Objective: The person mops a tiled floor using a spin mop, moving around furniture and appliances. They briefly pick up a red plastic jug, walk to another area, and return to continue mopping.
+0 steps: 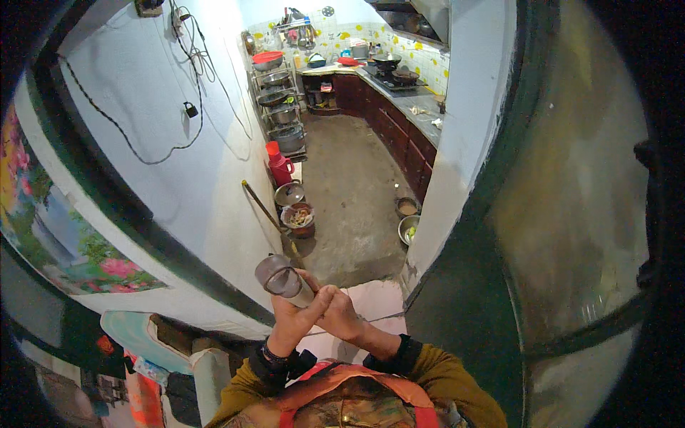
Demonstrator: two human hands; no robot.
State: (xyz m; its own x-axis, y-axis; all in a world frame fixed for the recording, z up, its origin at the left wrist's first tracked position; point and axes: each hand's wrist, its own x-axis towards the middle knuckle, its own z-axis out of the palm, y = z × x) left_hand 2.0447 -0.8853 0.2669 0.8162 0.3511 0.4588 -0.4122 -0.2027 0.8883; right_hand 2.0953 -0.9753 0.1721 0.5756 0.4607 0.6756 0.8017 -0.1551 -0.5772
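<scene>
In front of my chest, at the doorway, I hold a clear cup [280,277] tilted toward the upper left. Its rounded, see-through end points away from me; a paler section runs down into my grip. My left hand [291,317] is closed around the lower part from the left. From the right, my right hand [338,314] wraps over the same end, its fingers pressed against the left hand. Both palms and whatever else they may cover are hidden.
A pale tiled threshold [374,297] leads into a kitchen. Along its left wall stand a stick [262,205], a bin of scraps [298,220], a lidded pot [290,193], a red thermos [280,164] and a pot rack [285,114]. Bowls [408,230] sit right, below the counter [403,107].
</scene>
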